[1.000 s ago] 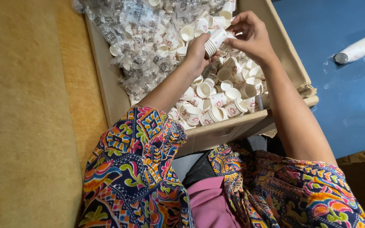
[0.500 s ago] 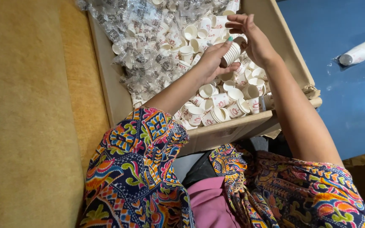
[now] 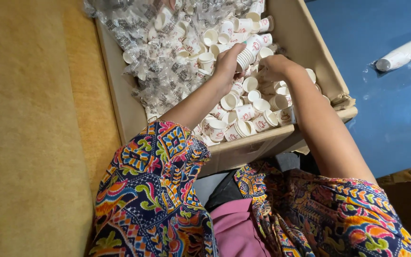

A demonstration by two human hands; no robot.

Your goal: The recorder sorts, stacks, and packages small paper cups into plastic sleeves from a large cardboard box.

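1. Cardboard is what I see most of: a wide brown cardboard box sits open in front of me, filled with loose small white paper cups bearing red prints.
2. My left hand is clenched around a short nested stack of cups, which lies tilted over the cup heap, near the middle of the box.
3. My right hand is just beside that stack, fingers curled down among the loose cups; I cannot tell whether it grips one.
4. Crumpled clear plastic wrapping with dark print fills the far left part of the box, and more cups lie on and under it.
5. The box rests partly on a mustard-yellow surface on my left and against a blue surface on my right.
6. On the blue surface, well apart from my hands, lies a long wrapped sleeve of stacked cups.
7. Both my arms wear bright patterned sleeves.
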